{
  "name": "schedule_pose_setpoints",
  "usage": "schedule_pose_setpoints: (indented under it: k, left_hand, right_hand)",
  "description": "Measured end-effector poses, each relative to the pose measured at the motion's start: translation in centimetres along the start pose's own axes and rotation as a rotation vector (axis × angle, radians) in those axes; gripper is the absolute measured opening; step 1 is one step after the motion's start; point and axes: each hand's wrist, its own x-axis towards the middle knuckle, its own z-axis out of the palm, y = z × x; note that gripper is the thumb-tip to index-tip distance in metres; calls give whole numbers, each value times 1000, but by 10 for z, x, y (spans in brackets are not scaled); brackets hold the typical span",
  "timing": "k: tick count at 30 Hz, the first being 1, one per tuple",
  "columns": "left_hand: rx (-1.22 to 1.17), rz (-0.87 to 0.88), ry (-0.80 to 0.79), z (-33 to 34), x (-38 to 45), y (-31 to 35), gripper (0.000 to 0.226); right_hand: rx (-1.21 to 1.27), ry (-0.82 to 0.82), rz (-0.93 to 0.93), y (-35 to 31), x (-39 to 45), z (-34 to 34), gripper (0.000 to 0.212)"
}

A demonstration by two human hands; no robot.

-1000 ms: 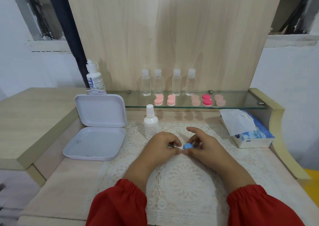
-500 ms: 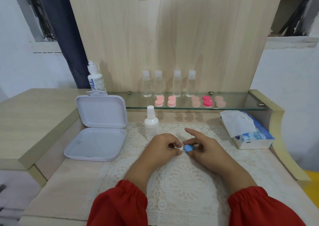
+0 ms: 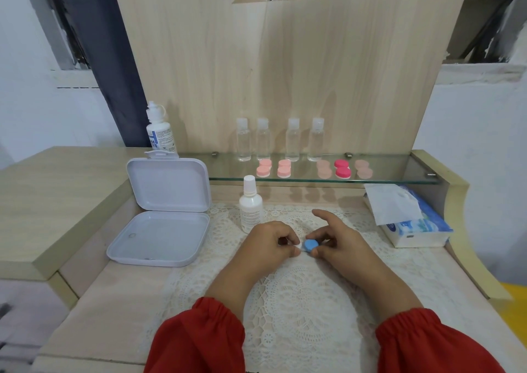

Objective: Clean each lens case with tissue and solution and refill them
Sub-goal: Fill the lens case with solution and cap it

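Both hands meet mid-desk over the lace mat (image 3: 299,301), fingers curled onto one lens case (image 3: 309,245). The left hand (image 3: 269,244) pinches the case's white end, mostly hidden under its fingers; the right hand (image 3: 339,240) pinches the blue cap, index finger sticking out toward the back. Can't tell if the cap is loose or screwed on.

A white bottle (image 3: 250,206) stands just behind the left hand, near the mat's back edge. An open white box (image 3: 162,236) sits by the desk's left edge, lid propped up; something small lies inside, too tiny to make out. The tissue pack (image 3: 413,224) is at the right edge, one sheet sticking up.

On the glass shelf (image 3: 399,177) at the back: four clear bottles (image 3: 281,141) in a row, five pink cases (image 3: 313,169) in front, the rightmost ones faded by glare. A labelled dropper bottle (image 3: 159,133) stands at the shelf's left end, text only partly readable.

Red sleeves (image 3: 199,341) are cut off by the bottom edge. Open room on the mat lies between the right hand and the tissues, and in front of both hands.

Vs. 0.5 s ago: hands and case in the same spot, grip unchanged; the right index finger is lifted a bit more.
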Motion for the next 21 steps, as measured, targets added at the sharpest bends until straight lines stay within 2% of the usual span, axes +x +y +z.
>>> schedule_pose_setpoints:
  k: [5, 10, 17, 21]
  left_hand:
    - [5, -16, 9, 0, 0, 2, 11]
    - [5, -12, 9, 0, -1, 3, 10]
    - [46, 11, 9, 2, 0, 4, 10]
    - [49, 21, 14, 3, -2, 4, 9]
  right_hand:
    - [-25, -4, -3, -2, 0, 2, 60]
    - [-29, -25, -12, -3, -3, 2, 64]
    - [-31, 9, 7, -6, -2, 8, 49]
    - [-7, 15, 2, -4, -4, 4, 60]
